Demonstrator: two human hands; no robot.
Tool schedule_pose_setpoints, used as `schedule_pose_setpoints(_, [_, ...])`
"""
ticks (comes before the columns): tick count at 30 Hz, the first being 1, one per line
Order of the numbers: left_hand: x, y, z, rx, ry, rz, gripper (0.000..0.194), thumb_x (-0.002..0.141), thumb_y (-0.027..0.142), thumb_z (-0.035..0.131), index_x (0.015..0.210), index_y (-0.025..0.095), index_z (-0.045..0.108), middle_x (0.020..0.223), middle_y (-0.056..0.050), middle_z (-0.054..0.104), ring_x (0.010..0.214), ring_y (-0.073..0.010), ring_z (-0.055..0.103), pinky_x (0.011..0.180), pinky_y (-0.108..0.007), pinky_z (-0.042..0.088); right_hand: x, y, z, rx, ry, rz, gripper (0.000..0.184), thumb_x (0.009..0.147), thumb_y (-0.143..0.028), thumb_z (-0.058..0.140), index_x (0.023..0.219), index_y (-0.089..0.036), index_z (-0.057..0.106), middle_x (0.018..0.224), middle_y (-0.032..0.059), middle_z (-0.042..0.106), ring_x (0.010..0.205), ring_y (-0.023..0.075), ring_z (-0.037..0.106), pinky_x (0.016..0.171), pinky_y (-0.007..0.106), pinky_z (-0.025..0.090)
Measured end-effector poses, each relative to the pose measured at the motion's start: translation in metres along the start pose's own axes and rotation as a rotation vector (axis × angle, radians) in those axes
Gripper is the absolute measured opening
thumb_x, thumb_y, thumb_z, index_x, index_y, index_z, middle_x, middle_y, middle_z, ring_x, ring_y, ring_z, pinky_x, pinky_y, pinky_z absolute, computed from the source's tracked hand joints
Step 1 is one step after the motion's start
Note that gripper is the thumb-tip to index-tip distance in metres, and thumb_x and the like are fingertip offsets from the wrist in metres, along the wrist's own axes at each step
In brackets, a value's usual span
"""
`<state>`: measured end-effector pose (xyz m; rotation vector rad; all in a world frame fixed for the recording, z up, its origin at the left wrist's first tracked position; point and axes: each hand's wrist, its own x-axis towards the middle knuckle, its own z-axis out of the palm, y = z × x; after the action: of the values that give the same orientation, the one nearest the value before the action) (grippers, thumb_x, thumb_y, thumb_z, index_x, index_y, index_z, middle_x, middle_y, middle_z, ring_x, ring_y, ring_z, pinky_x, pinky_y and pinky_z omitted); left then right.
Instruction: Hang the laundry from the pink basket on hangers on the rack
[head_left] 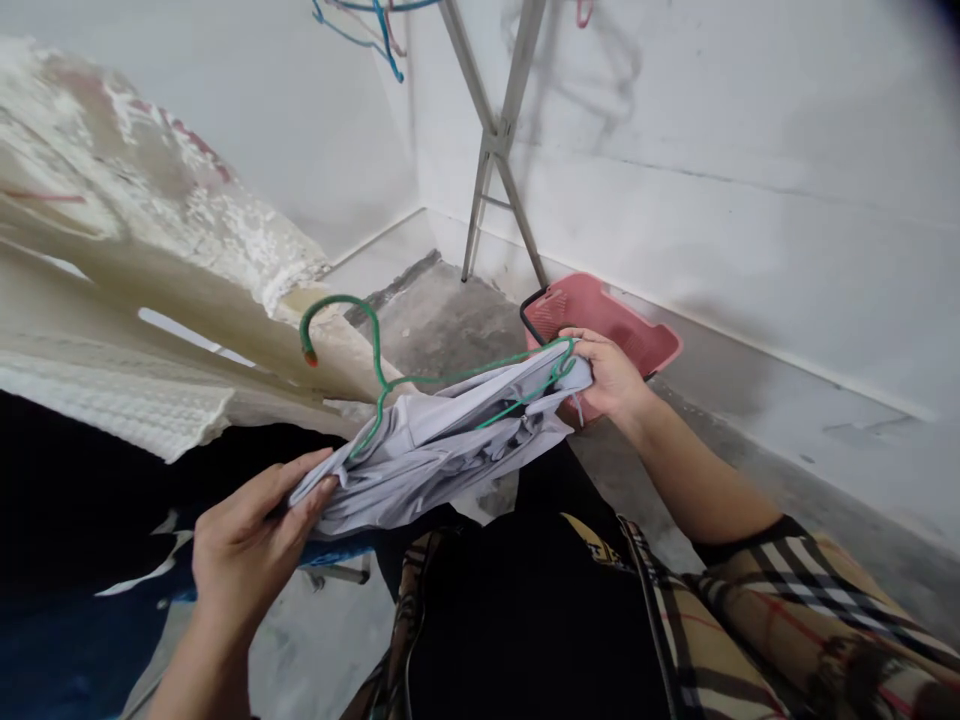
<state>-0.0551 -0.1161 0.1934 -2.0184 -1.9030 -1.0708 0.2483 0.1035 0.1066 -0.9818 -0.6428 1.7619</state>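
Note:
A light grey garment [435, 430] stretches between my two hands, with a green clothes hanger [377, 345] partly inside it. The hanger's hook, orange at its tip, points up and to the left. My left hand [251, 530] is closed, pinching the garment's left edge between thumb and fingers. At the other end, my right hand [606, 375] is closed around the garment and the hanger's far corner, and some of its fingers are hidden behind the cloth. Folds cover part of the hanger's lower bar.
Behind my right hand, a pink basket [581, 300] with a black handle stands on the concrete floor. A metal rack's crossed legs [495, 140] rise by the white wall. Blue hangers [386, 35] hang above. Pale, flaking furniture or covering [150, 220] and dark cloth [75, 520] lie at left.

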Motion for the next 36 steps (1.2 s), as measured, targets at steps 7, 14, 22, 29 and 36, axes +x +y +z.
schedule_pose_setpoints(7, [-0.019,-0.007,0.0,0.161,-0.063,0.144,0.035,0.084,0.018,0.066,0.117,0.031,0.068,0.087,0.004,0.072,0.067,-0.0084,0.066,0.063,-0.017,0.05,-0.01,-0.014,0.016,-0.146,-0.005,-0.141,0.025,0.051,-0.012,0.067,0.074,-0.018,0.061,0.06,-0.0048,0.057,0.054,0.0099,0.054,0.048,0.021,0.042])
schedule_pose_setpoints(14, [-0.027,-0.013,0.024,0.354,-0.045,0.044,0.023,0.088,0.026,0.063,0.109,0.027,0.072,0.075,0.003,0.069,0.063,-0.0074,0.064,0.052,-0.016,0.041,-0.067,-0.044,0.018,-0.678,-0.495,-0.376,0.016,0.069,-0.018,0.07,0.085,-0.02,0.067,0.07,-0.0027,0.062,0.058,0.0088,0.055,0.054,0.021,0.044])
schedule_pose_setpoints(22, [-0.008,-0.012,0.03,-0.163,0.246,-0.254,0.02,0.077,0.029,0.072,0.096,0.023,0.074,0.078,0.001,0.071,0.065,-0.0119,0.063,0.059,-0.022,0.05,-0.07,-0.087,0.016,-1.264,-0.403,-1.057,0.045,0.079,-0.032,0.069,0.123,-0.028,0.062,0.128,0.0067,0.06,0.124,0.0266,0.051,0.108,0.047,0.038])
schedule_pose_setpoints(29, [0.029,-0.001,0.028,-0.234,0.253,-0.142,0.017,0.075,0.03,0.075,0.089,0.022,0.075,0.081,-0.001,0.074,0.07,-0.0138,0.067,0.066,-0.024,0.054,-0.054,-0.117,0.021,-1.353,-0.545,-0.98,0.023,0.083,-0.046,0.061,0.088,-0.028,0.074,0.072,0.0004,0.072,0.063,0.0144,0.063,0.061,0.026,0.046])
schedule_pose_setpoints(36, [0.063,-0.01,0.045,-0.484,0.339,-0.112,0.039,0.082,0.043,0.067,0.116,0.022,0.066,0.105,-0.007,0.071,0.096,-0.018,0.066,0.086,-0.031,0.052,-0.093,-0.145,0.0,-1.533,-0.145,-1.31,0.028,0.09,-0.052,0.051,0.09,-0.032,0.071,0.066,0.0022,0.072,0.053,0.0126,0.063,0.044,0.025,0.036])
